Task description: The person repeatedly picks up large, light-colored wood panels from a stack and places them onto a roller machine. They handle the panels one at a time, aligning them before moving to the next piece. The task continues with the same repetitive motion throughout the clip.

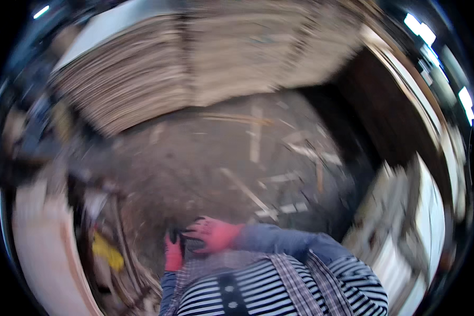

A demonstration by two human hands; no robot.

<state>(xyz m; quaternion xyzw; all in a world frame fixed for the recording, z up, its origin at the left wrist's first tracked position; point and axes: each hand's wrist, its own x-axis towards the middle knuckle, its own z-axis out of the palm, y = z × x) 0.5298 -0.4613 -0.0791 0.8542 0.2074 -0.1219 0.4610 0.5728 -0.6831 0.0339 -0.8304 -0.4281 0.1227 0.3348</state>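
Observation:
Both my hands wear pink work gloves with dark fingertips and palms, held close together low in front of my body. My left hand (pixel 173 251) points upward, near the striped apron front. From the right, my right hand (pixel 214 235) reaches across, its fingers meeting or overlapping the left glove's dark fingertips. Motion blur smears the fingers of both hands, so their grip cannot be made out. No separate object shows clearly between them. Below the hands lie the plaid straps and the black-and-white striped cloth (pixel 221 295) I wear.
Tall stacks of thin wood sheets (pixel 137 68) stand ahead. A dark-sided stack (pixel 400 105) rises at right, with rough pale sheets (pixel 392 205) nearer. Wood strips (pixel 247 192) litter the floor. More pale sheets (pixel 47 247) and a yellow item (pixel 107 252) are at left.

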